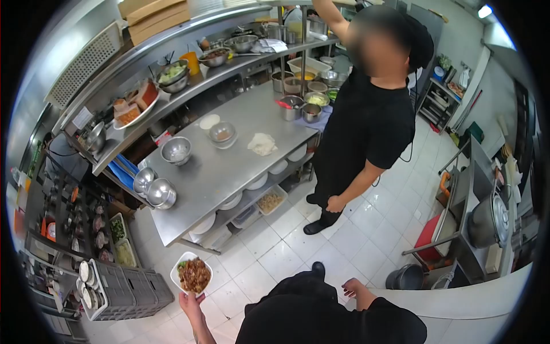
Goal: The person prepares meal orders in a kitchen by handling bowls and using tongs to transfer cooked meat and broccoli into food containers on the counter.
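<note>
My left hand (192, 302) holds a white bowl (175, 274) by its near edge, low at the left of centre and above the tiled floor. Brown glazed food (193, 275) with a bit of green fills the bowl. On the right, my right hand (350, 288) hangs beside my body with its fingers apart and nothing in it. The steel table (223, 178) lies ahead, beyond the bowl. On it are several metal bowls (176, 151), a clear bowl (222, 135) and a white cloth (262, 144).
A person in black (366, 114) stands at the table's right end, one arm raised. A grey crate (134, 286) is at the lower left. Shelves (200, 66) with bowls run above the table. A large pot (490, 221) and a dark bucket (405, 277) are at the right.
</note>
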`<state>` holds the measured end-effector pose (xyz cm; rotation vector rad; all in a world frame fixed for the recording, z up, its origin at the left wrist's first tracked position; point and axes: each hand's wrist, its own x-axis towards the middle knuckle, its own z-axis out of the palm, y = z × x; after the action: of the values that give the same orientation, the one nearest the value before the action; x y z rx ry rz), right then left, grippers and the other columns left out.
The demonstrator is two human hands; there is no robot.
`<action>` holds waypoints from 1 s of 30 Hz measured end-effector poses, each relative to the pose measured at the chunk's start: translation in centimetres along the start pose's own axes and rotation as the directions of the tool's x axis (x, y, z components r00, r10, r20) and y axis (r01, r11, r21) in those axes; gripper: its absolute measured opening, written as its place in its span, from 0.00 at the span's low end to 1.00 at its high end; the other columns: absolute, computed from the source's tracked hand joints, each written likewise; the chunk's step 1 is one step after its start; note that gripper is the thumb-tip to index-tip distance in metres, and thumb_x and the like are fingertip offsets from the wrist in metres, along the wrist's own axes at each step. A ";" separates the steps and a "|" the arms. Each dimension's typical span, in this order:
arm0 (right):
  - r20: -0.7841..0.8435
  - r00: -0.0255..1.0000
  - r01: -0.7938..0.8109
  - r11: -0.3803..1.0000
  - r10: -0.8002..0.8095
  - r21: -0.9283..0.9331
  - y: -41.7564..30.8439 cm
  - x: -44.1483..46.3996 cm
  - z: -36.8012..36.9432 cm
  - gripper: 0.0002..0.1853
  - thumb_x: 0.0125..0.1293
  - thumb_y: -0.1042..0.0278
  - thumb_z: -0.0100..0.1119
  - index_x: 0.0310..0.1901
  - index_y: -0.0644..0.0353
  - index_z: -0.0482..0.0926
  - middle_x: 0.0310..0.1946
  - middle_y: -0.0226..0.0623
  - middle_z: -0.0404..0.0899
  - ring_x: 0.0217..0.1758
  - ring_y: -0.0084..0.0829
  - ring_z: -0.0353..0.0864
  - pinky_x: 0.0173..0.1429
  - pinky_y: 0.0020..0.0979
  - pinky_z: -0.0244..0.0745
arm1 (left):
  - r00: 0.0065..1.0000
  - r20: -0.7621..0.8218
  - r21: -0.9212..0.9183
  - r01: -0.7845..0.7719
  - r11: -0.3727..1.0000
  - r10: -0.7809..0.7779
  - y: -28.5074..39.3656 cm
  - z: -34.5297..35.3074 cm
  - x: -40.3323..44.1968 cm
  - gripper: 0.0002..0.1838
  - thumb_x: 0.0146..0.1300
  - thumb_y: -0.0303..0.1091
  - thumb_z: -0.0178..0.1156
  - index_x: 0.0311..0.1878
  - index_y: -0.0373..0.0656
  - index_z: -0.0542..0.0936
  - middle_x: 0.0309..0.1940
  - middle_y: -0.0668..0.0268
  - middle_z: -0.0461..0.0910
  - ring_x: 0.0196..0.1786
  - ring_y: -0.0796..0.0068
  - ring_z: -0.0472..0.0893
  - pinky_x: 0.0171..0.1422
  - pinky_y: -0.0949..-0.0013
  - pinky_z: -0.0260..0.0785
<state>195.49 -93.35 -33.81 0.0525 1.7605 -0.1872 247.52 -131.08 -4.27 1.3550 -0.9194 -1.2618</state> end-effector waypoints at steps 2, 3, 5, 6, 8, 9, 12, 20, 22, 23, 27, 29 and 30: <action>-0.021 0.999 0.042 0.999 -0.042 -0.007 -3.1 1.0 -0.1 0.21 0.74 0.55 0.56 0.57 0.65 0.76 0.53 0.43 0.83 0.46 0.40 0.88 0.43 0.47 0.85 | 0.996 -0.054 0.040 0.071 0.997 -0.068 0.2 -1.8 0.3 0.17 0.64 0.24 0.53 0.56 0.31 0.70 0.44 0.52 0.82 0.34 0.63 0.87 0.36 0.67 0.85; -0.034 0.997 0.069 0.997 -0.069 -0.016 -5.1 1.6 -0.1 0.21 0.74 0.56 0.56 0.58 0.66 0.76 0.55 0.43 0.82 0.47 0.40 0.88 0.44 0.48 0.85 | 0.997 -0.058 0.036 0.061 0.997 -0.059 0.2 -2.5 0.7 0.17 0.64 0.24 0.53 0.56 0.31 0.70 0.44 0.52 0.82 0.34 0.63 0.87 0.36 0.67 0.85; -0.022 0.974 0.220 0.961 -0.227 -0.168 -10.4 2.9 -0.6 0.15 0.73 0.61 0.54 0.48 0.65 0.80 0.46 0.45 0.84 0.41 0.38 0.89 0.37 0.45 0.86 | 0.990 -0.040 0.044 0.135 0.990 -0.133 -0.3 -3.4 1.2 0.16 0.64 0.23 0.52 0.55 0.30 0.70 0.43 0.50 0.83 0.31 0.61 0.87 0.33 0.68 0.85; 0.008 0.948 0.311 0.916 -0.319 -0.255 -14.2 2.7 -1.2 0.13 0.71 0.63 0.53 0.43 0.64 0.82 0.41 0.45 0.85 0.38 0.36 0.90 0.34 0.43 0.86 | 0.991 -0.043 0.045 0.132 0.990 -0.130 -0.2 -3.0 1.4 0.15 0.63 0.23 0.52 0.53 0.30 0.70 0.42 0.48 0.83 0.29 0.59 0.87 0.31 0.68 0.85; 0.095 0.855 0.466 0.672 -0.510 -0.576 -23.1 2.5 -2.3 0.13 0.67 0.62 0.55 0.34 0.62 0.82 0.30 0.44 0.85 0.31 0.36 0.90 0.30 0.40 0.85 | 0.988 -0.048 0.029 0.147 0.989 -0.146 -0.6 -2.0 2.1 0.15 0.63 0.23 0.52 0.53 0.30 0.70 0.42 0.48 0.83 0.29 0.59 0.87 0.31 0.68 0.85; 0.059 0.790 0.528 0.630 -0.610 -0.570 -28.0 0.3 -2.4 0.15 0.65 0.56 0.57 0.34 0.59 0.84 0.26 0.42 0.85 0.27 0.34 0.88 0.28 0.38 0.84 | 0.987 -0.039 0.010 0.158 0.987 -0.157 -0.6 -1.1 2.4 0.14 0.63 0.23 0.52 0.52 0.30 0.70 0.42 0.48 0.84 0.29 0.59 0.87 0.31 0.68 0.85; 0.062 0.309 0.721 0.191 -0.949 -0.666 -42.7 -7.4 -2.5 0.14 0.62 0.57 0.62 0.42 0.58 0.85 0.37 0.45 0.87 0.42 0.43 0.87 0.47 0.42 0.80 | 0.981 -0.045 -0.039 0.187 0.982 -0.189 -0.9 2.5 3.7 0.13 0.63 0.23 0.52 0.51 0.29 0.70 0.42 0.48 0.84 0.30 0.58 0.87 0.32 0.67 0.85; -0.289 -0.134 0.684 0.123 -0.948 -0.719 -71.7 -15.5 -3.4 0.12 0.66 0.61 0.59 0.47 0.54 0.85 0.57 0.48 0.78 0.57 0.51 0.81 0.57 0.48 0.79 | 0.979 -0.040 -0.136 0.191 0.972 -0.198 -4.1 16.6 13.1 0.15 0.64 0.22 0.52 0.52 0.28 0.68 0.45 0.45 0.82 0.34 0.54 0.88 0.37 0.63 0.87; -0.173 -0.158 0.455 0.084 -0.972 -0.887 -75.3 -8.2 -2.3 0.14 0.62 0.69 0.60 0.48 0.53 0.86 0.52 0.49 0.78 0.50 0.54 0.82 0.55 0.46 0.80 | 0.984 -0.028 -0.176 0.170 0.970 -0.178 -5.2 20.1 15.9 0.14 0.65 0.22 0.52 0.53 0.28 0.68 0.46 0.45 0.82 0.37 0.53 0.88 0.39 0.63 0.87; -0.167 -0.166 0.460 0.074 -0.972 -0.885 -75.9 -9.0 -1.6 0.14 0.62 0.69 0.60 0.48 0.53 0.86 0.52 0.49 0.78 0.50 0.54 0.82 0.55 0.46 0.80 | 0.985 -0.036 -0.177 0.161 0.971 -0.170 -5.3 21.4 17.5 0.14 0.65 0.22 0.52 0.53 0.28 0.68 0.46 0.45 0.82 0.37 0.53 0.88 0.39 0.63 0.87; -0.080 0.031 0.567 0.083 -0.996 -0.820 -75.8 -10.1 -0.1 0.10 0.59 0.71 0.60 0.42 0.53 0.85 0.46 0.50 0.78 0.46 0.53 0.83 0.52 0.49 0.80 | 0.994 -0.010 -0.185 0.109 0.977 -0.113 -8.6 26.3 22.7 0.14 0.68 0.24 0.55 0.53 0.28 0.69 0.46 0.48 0.81 0.37 0.56 0.88 0.40 0.62 0.86; -0.068 0.043 0.586 0.081 -0.997 -0.806 -75.5 -10.2 0.3 0.08 0.59 0.70 0.60 0.40 0.53 0.85 0.46 0.50 0.79 0.45 0.53 0.83 0.51 0.50 0.80 | 0.990 0.012 -0.183 0.139 0.973 -0.139 -8.4 28.3 24.7 0.13 0.68 0.23 0.54 0.53 0.29 0.67 0.46 0.47 0.81 0.37 0.57 0.88 0.39 0.65 0.86; 0.018 0.101 0.645 0.052 -0.995 -0.762 -75.2 -10.9 0.6 0.08 0.59 0.68 0.61 0.41 0.53 0.84 0.47 0.49 0.78 0.49 0.53 0.82 0.53 0.50 0.79 | 0.989 0.013 -0.169 0.144 0.975 -0.144 -8.1 28.6 25.6 0.13 0.68 0.23 0.54 0.53 0.29 0.67 0.46 0.47 0.81 0.37 0.57 0.88 0.39 0.65 0.86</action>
<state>187.72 -166.83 -16.00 -1.7991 2.0762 -0.5435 222.62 -159.37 -15.21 1.3041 -0.7065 -1.4183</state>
